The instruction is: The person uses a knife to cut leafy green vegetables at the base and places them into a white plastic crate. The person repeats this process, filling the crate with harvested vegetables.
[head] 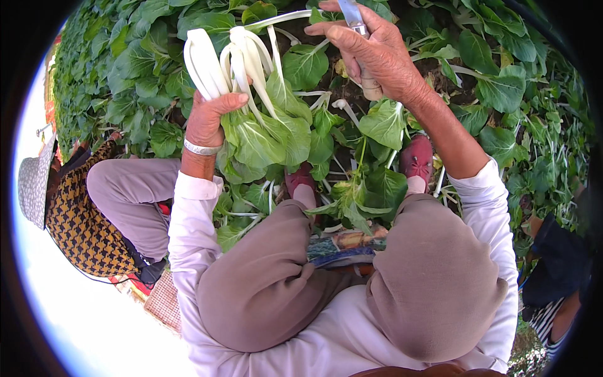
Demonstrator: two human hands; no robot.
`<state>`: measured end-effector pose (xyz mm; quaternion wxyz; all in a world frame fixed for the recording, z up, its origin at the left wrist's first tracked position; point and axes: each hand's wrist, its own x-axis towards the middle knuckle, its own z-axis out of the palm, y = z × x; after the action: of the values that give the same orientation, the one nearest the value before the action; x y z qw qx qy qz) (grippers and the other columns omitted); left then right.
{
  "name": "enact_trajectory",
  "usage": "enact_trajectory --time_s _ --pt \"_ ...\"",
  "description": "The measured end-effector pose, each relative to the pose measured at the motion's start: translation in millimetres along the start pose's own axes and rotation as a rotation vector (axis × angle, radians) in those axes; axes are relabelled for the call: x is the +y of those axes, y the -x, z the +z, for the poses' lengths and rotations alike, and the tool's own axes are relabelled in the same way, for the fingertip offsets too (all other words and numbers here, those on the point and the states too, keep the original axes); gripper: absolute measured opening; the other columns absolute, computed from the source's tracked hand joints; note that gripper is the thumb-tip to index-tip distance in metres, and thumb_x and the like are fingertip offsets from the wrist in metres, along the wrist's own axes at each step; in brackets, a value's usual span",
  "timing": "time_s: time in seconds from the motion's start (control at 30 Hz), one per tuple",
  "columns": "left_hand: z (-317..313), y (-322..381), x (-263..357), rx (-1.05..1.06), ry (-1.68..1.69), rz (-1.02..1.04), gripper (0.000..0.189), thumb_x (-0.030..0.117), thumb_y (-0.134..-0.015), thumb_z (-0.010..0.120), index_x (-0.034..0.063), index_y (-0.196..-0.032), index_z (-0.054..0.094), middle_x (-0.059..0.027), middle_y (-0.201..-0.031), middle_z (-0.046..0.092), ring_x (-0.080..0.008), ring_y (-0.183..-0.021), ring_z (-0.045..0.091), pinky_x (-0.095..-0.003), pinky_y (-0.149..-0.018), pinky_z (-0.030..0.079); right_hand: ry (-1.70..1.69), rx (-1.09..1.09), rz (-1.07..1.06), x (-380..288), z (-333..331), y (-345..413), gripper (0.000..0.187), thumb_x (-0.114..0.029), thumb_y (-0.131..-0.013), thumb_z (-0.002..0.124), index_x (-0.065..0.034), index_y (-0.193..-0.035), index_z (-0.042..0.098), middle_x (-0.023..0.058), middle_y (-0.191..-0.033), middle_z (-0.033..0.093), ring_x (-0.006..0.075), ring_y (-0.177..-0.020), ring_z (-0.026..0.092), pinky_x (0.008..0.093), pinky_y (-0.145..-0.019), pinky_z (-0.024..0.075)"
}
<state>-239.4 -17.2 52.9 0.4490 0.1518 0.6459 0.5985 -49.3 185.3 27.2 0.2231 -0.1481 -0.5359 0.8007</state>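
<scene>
My left hand [207, 118] grips a bunch of white-stemmed bok choy [264, 136], its stalk bases pointing away from me and its green leaves hanging towards my knees. The thumb lies across the white stalks, while the other fingers are mostly hidden behind them. To the right, my right hand [388, 61] is closed around the handle of a knife [351, 15], whose blade points away and is cut off by the picture's edge. A long pale stalk [285, 18] reaches from beside the bunch towards my right fingertips; whether they pinch it I cannot tell.
Leafy bok choy plants [141, 70] surround me, with loose leaves [358, 198] between my red shoes [417, 158]. At left crouches a person in a brimmed hat [33, 188], near a woven plastic crate [165, 299]. Another person's dark clothing [558, 259] shows at far right.
</scene>
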Motion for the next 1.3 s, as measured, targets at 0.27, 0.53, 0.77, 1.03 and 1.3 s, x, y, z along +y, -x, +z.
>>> enact_trajectory --time_s 0.27,0.53,0.77,1.03,1.3 --pt "0.7 -12.4 9.7 -0.051 0.068 -0.058 0.064 -0.006 -0.060 0.070 -0.0023 -0.121 0.049 -0.0124 -0.100 0.064 -0.0252 -0.097 0.061 -0.0351 -0.092 0.046 0.086 0.098 0.265 65.1 31.3 -30.9 0.042 -0.018 -0.080 0.069 -0.0021 -0.114 0.051 0.0016 -0.079 0.057 0.0061 -0.049 0.049 0.0219 -0.041 0.0397" --pt "1.5 -20.6 12.1 -0.055 0.033 -0.098 0.052 -0.004 -0.057 0.072 -0.0003 -0.107 0.058 -0.0095 -0.094 0.065 -0.0231 -0.091 0.061 -0.0334 -0.087 0.047 -0.415 0.101 0.577 76.2 30.1 -21.5 0.029 -0.014 -0.083 0.064 -0.0005 -0.103 0.049 0.0038 -0.070 0.055 0.0095 -0.040 0.046 0.0246 -0.033 0.0372" --pt "-12.9 -8.2 13.8 0.042 -0.060 -0.041 0.052 0.000 -0.058 0.074 0.0005 -0.107 0.057 -0.0085 -0.091 0.064 -0.0219 -0.090 0.060 -0.0331 -0.082 0.048 -0.226 0.223 0.641 74.9 29.6 -41.3 0.026 -0.008 -0.079 0.065 0.0000 -0.099 0.051 0.0021 -0.059 0.051 0.0084 -0.036 0.043 0.0242 -0.033 0.0372" --pt "-89.0 -0.1 29.7 0.133 0.410 0.006 0.070 0.020 -0.073 0.058 0.0012 -0.136 0.033 -0.0227 -0.126 0.048 -0.0365 -0.116 0.048 -0.0537 -0.097 0.042 -0.322 -0.016 0.599 84.0 22.8 -30.0 0.021 -0.006 -0.080 0.060 -0.0021 -0.099 0.052 -0.0002 -0.060 0.049 0.0070 -0.038 0.043 0.0233 -0.036 0.0374" --pt "-93.2 -32.8 56.1 -0.055 0.472 0.065 0.069 0.020 -0.077 0.060 -0.0111 -0.131 0.031 -0.0172 -0.095 0.051 -0.0184 -0.080 0.055 -0.0292 -0.072 0.055 0.911 -0.106 0.085 131.7 -5.0 -50.2 0.036 -0.027 -0.086 0.057 0.0051 -0.100 0.049 0.0247 -0.068 0.056 0.0457 -0.069 0.056 0.0496 -0.063 0.0442"
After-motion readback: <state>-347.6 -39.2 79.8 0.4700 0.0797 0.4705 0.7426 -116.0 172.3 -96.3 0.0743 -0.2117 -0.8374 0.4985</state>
